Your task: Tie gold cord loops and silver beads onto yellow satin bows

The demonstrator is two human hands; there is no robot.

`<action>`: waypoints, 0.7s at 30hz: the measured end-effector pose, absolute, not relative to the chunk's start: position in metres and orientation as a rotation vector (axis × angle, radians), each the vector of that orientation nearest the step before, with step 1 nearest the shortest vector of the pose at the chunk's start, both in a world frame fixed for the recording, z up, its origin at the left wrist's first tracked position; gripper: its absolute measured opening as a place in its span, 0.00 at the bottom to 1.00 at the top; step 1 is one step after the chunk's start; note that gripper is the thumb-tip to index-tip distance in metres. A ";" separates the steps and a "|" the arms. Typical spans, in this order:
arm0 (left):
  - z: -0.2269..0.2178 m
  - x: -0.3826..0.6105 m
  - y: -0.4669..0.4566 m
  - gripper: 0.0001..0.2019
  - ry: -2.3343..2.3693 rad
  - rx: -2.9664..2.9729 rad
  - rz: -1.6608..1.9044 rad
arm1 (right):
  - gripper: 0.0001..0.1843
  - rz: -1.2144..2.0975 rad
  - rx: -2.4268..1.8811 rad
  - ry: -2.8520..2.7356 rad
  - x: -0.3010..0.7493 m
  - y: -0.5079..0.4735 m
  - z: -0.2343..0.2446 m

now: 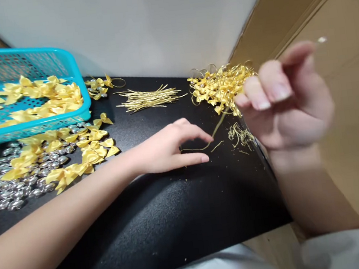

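My left hand [176, 146] is low over the black tabletop, thumb and index finger apart. A thin gold cord [220, 125] runs by its index fingertip and bends back beneath the hand. Raised at the right and nearer the camera, my right hand [289, 99] has its fingers curled in. A small bright speck [321, 40] shows past its topmost fingertip; whatever the hand holds is blurred. Behind the right hand lies a pile of yellow ribbon bows on gold loops [219, 84]. Short gold cord scraps [240, 135] lie between the hands.
A bundle of cut gold cords [150, 98] lies near the back wall. The blue basket [80, 90] at the left holds yellow bows. In front of it are silver beads [6, 190] and loose yellow bows [94, 149]. Cardboard [356, 139] stands along the right side.
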State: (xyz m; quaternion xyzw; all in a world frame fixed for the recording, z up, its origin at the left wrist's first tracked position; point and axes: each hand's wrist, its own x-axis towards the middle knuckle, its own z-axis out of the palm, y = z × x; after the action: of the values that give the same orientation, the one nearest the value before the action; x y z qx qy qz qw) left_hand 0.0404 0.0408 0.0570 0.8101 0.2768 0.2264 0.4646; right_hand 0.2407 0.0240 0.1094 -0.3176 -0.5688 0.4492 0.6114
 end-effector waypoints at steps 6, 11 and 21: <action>0.035 0.042 0.054 0.19 0.653 1.377 0.853 | 0.17 0.862 -0.953 -1.423 0.233 0.086 0.078; 0.037 0.038 0.057 0.21 0.757 0.960 1.101 | 0.13 0.913 -0.982 -1.548 0.242 0.098 0.048; 0.018 0.037 0.061 0.08 0.712 0.864 1.047 | 0.08 1.535 -0.910 -2.086 0.226 0.056 0.070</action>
State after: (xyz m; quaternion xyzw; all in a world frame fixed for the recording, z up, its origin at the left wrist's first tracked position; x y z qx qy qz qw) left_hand 0.0372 0.0610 0.0181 0.3908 0.3222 0.4739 0.7204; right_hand 0.2258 0.0562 0.0698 -0.3250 -0.7449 0.5483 0.1970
